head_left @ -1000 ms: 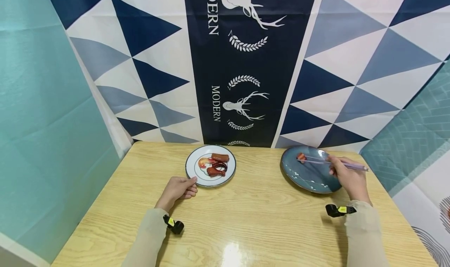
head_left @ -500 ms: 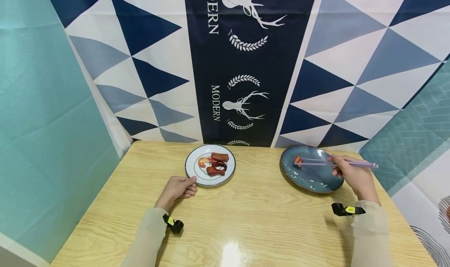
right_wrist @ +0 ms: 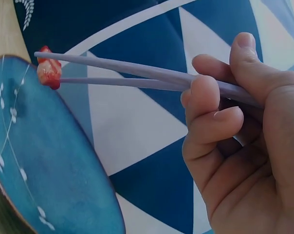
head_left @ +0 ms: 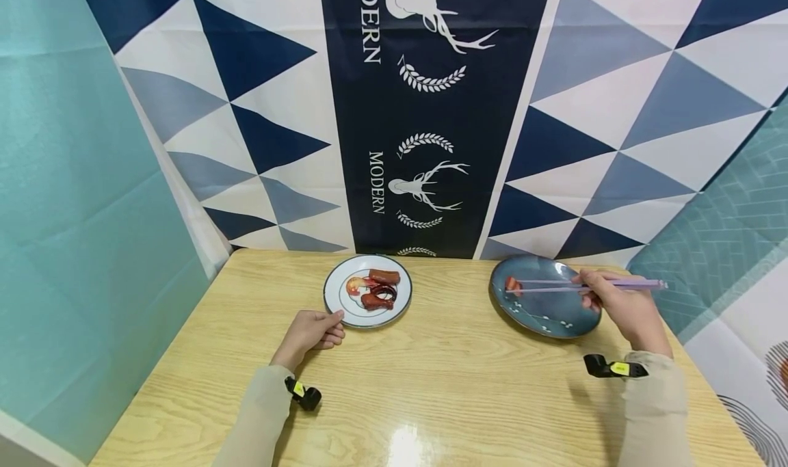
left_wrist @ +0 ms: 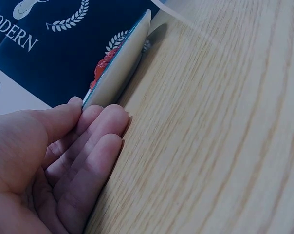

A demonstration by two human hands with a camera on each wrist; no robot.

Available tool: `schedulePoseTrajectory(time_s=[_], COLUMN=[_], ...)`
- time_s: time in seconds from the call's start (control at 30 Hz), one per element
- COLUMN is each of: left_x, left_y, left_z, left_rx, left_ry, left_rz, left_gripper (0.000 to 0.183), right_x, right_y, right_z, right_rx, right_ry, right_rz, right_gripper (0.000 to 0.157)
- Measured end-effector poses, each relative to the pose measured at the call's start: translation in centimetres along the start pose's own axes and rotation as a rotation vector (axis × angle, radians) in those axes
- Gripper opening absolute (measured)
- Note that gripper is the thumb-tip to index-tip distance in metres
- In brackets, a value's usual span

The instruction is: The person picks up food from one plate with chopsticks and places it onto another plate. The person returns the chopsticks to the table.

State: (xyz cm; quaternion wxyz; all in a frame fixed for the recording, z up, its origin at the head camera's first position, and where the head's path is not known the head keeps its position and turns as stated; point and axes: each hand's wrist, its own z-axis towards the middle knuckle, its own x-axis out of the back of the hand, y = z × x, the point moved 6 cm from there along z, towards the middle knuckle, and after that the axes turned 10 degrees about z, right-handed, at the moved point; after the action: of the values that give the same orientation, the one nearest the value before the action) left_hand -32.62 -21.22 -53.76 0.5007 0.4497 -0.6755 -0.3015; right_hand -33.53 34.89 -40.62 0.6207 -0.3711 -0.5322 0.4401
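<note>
My left hand (head_left: 310, 330) pinches the near left rim of a white plate (head_left: 334, 292) with a dark edge, thumb on top and fingers below. On that plate lie a brown sausage-like piece (head_left: 384, 276), a small drumstick (head_left: 377, 302) and an orange-red piece (head_left: 355, 286). My right hand (head_left: 626, 311) grips a pair of pale purple chopsticks (right_wrist: 122, 66). Between their tips is a small red-and-white piece of food (right_wrist: 49, 70), over the left part of a blue plate (head_left: 563, 311). White blossom sprigs decorate the blue plate.
Both plates stand near the back edge of a light wooden table (head_left: 443, 378). Behind it hangs a patterned cloth (head_left: 425, 111) with triangles and deer heads. A teal panel (head_left: 92, 214) closes off the left side.
My right hand has moved to the right and the chopsticks have levelled out. The red-and-white piece has shifted left with their tips. My left hand stays at the white plate.
</note>
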Motion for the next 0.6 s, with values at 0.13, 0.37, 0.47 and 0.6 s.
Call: schedulePoseTrajectory(time_s=[0.13,0.37,0.47,0.6], left_x=[0.0,0.0,0.0,0.0], left_y=[0.0,-0.1,-0.1,-0.1], left_z=[0.0,-0.1,-0.1,-0.1], left_rx=[0.002,0.001,0.000,0.000], left_ry=[-0.001,0.002,0.003,0.006], left_rz=[-0.006,-0.006,-0.004,-0.006], left_gripper=[0.040,0.040,0.041,0.040], right_x=[-0.2,-1.1,-1.4,-1.7], right_y=[-0.6,-1.2,-1.5,-1.8], right_z=[0.0,-0.3,-0.4,-0.3], right_rx=[0.039,0.053,0.064,0.079], right_ry=[-0.010,-0.019,-0.013,0.007], right_rz=[0.010,0.042,0.039,0.059], right_gripper=[0.044,0.044,0.044,0.045])
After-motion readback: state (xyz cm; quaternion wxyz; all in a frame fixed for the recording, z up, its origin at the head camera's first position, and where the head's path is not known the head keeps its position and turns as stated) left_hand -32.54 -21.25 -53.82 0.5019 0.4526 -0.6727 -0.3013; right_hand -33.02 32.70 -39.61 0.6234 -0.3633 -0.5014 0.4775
